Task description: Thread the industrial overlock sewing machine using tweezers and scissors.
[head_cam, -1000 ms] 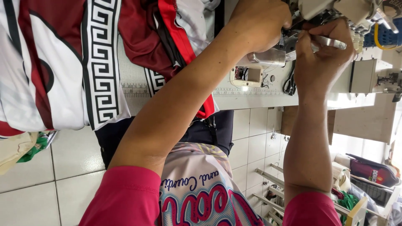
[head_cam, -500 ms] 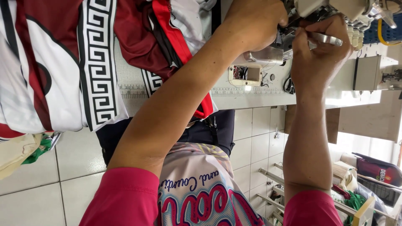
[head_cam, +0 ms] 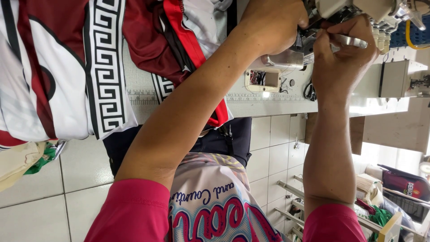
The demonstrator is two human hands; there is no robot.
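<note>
— Little has moved since a second ago: both hands stay up at the sewing machine (head_cam: 340, 9), and the tweezers (head_cam: 351, 41) have only shifted a touch toward the needle end.

— So which step is this?

— I judge it to be fine work at the needle area, most likely guiding thread with the tweezers. No cloth is under the foot.

— Where is the cloth, then?

— The red, white and black garment (head_cam: 67, 67) lies pushed aside on the table (head_cam: 268, 101), well apart from the needle.

— What is the right hand (head_cam: 345, 58) doing?

— It is closed round the tweezers, thumb and fingers pinching the silver shaft, tips aimed into the machine's head.

— And the left hand (head_cam: 273, 27)?

— It is curled, knuckles toward the camera, pressed against the machine just above the shiny metal plate (head_cam: 284, 58). Its fingertips are hidden, so I cannot tell whether it pinches anything.

— What does the next move call for?

— In my view, a steady right wrist and a small, exact motion of the tweezer tips, with the left hand bracing close by. A pair of dark scissors (head_cam: 309, 92) lies on the table near the right wrist.
</note>
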